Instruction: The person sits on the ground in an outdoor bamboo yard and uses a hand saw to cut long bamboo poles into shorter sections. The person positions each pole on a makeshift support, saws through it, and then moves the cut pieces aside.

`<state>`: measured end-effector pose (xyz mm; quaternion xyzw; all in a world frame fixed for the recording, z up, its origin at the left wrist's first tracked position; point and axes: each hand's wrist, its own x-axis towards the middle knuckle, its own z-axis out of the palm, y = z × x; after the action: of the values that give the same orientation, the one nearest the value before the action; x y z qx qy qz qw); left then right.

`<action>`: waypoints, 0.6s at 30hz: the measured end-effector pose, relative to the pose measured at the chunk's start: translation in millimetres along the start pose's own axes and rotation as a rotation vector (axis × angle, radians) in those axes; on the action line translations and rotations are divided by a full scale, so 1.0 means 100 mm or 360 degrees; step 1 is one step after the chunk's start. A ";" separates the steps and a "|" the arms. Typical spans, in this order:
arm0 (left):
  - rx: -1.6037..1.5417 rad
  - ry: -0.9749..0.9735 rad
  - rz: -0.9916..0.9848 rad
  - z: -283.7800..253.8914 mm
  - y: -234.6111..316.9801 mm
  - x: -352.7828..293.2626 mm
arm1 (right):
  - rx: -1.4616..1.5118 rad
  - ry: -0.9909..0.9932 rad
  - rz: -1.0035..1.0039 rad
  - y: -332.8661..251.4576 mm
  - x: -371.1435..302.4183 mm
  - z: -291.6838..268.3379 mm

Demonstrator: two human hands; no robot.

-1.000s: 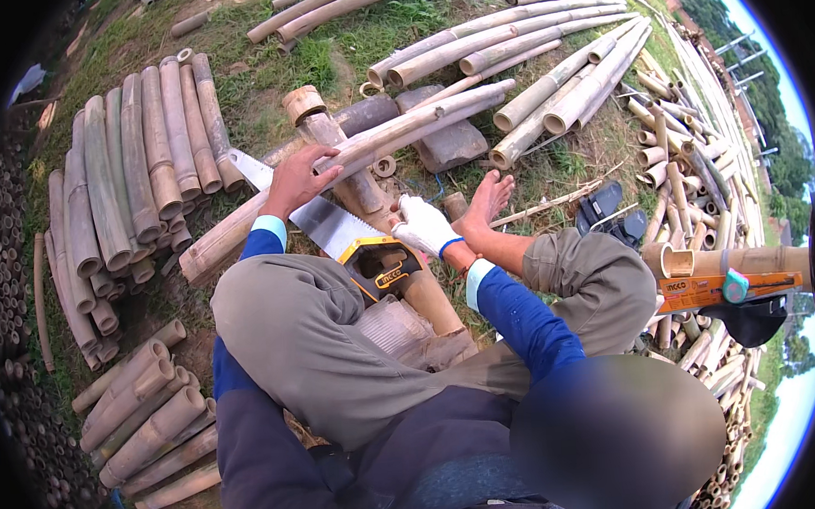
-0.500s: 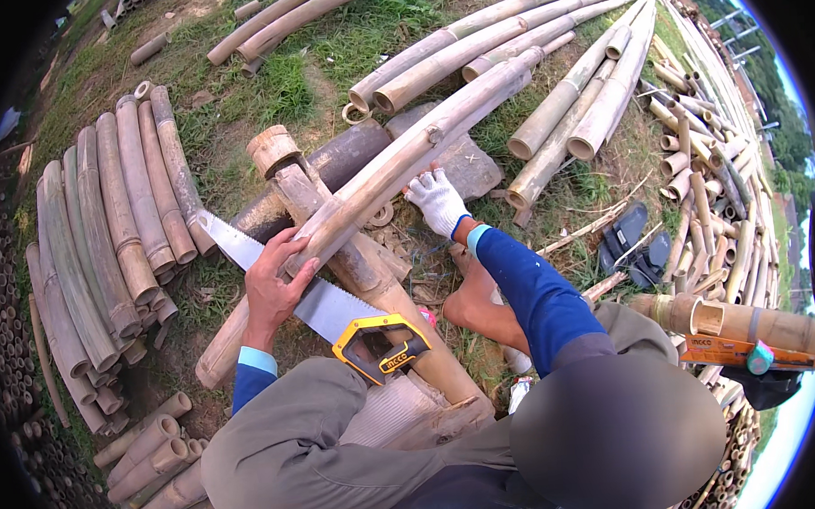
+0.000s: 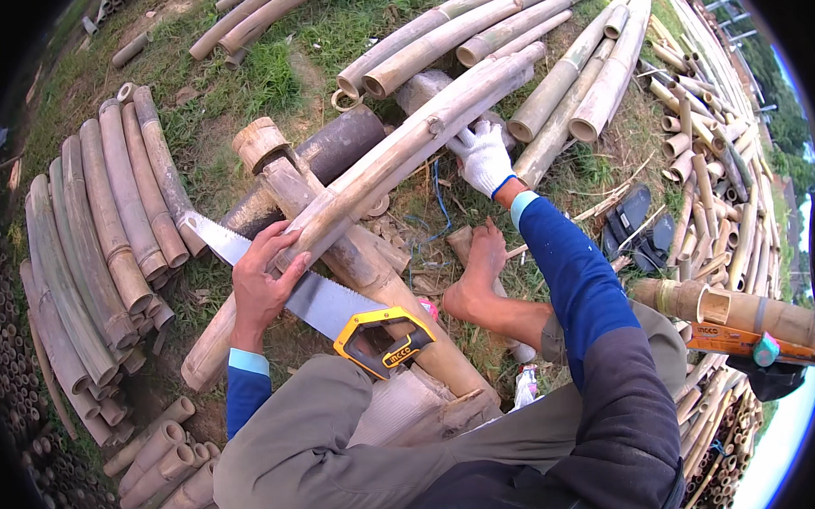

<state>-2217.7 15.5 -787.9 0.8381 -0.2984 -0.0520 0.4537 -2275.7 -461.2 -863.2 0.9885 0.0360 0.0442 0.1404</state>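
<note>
My bare left hand is wrapped round the near part of a long bamboo pole, its thumb on top. A handsaw with a yellow and black handle lies across the pole there; the hand hides where blade and pole meet. My right hand, in a white glove, is beside the pole's far half with its fingers bent against a grey stone-like block under the pole. The pole lies across a bamboo crosspiece, which has a short bamboo stub at its far end.
Bamboo lengths are stacked at left, with more poles at the back. A dark thick pipe-like piece lies under the crosspiece. Black sandals lie at right. An orange saw rests by a thick bamboo.
My right hand has moved farther away and to the right, and the grey block has shifted away with it. My left hand stays on the pole. The handsaw has hardly moved.
</note>
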 end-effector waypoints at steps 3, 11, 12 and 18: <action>-0.0011 0.0025 0.0011 0.00 -0.02 0.02 | 0.0105 0.0198 0.0192 -0.10 0.06 0.08; -0.0019 -0.0062 -0.0059 0.00 0.02 0.03 | 0.0082 0.0084 -0.0041 -0.53 0.06 0.51; 0.0022 -0.0043 -0.0075 -0.03 0.01 0.02 | 0.0193 -0.0076 0.0099 -0.61 0.20 0.46; 0.0105 -0.0061 -0.0048 -0.08 0.03 0.03 | 0.0554 0.0154 0.0724 -0.67 0.57 0.89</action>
<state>-2213.5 18.5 -779.9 0.8559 -0.2959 -0.0650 0.4192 -2214.2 -416.1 -962.4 0.9771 -0.1730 0.1148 -0.0469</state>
